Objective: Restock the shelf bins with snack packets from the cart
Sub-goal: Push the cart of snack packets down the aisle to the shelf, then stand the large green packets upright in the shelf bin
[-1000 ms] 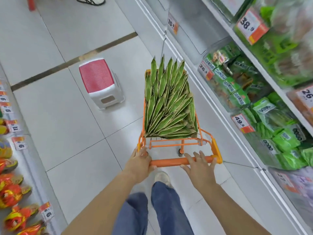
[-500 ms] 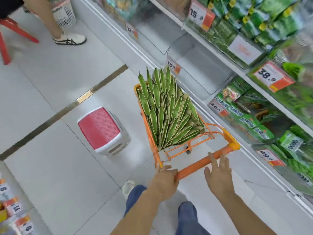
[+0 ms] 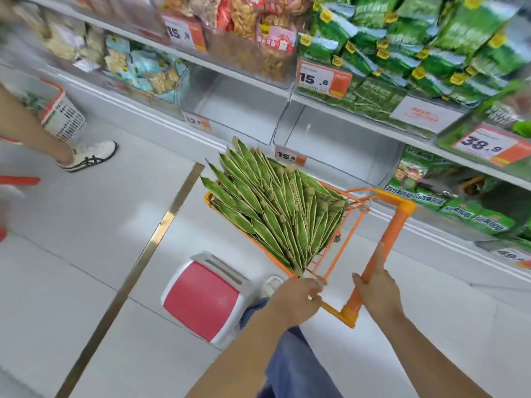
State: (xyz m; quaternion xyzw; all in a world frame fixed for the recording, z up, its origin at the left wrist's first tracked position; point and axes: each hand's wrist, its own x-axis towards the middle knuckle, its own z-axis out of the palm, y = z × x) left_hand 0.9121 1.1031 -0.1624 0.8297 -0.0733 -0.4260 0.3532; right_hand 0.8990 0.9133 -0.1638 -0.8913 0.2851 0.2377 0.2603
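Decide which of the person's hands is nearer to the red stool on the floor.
Left. The left hand grips the cart's near corner, just right of the red stool. The right hand holds the orange handle farther right.

Bright, even; edges blurred, w/ distortion

There is one view only, from a head-worn camera looking steeply forward and down, wide-angled and tilted. It sits close above the person's forearms, which enter from 6 o'clock. The orange cart (image 3: 382, 222) lies near at centre; the shelf bins (image 3: 244, 110) run across 12 to 3 o'clock.
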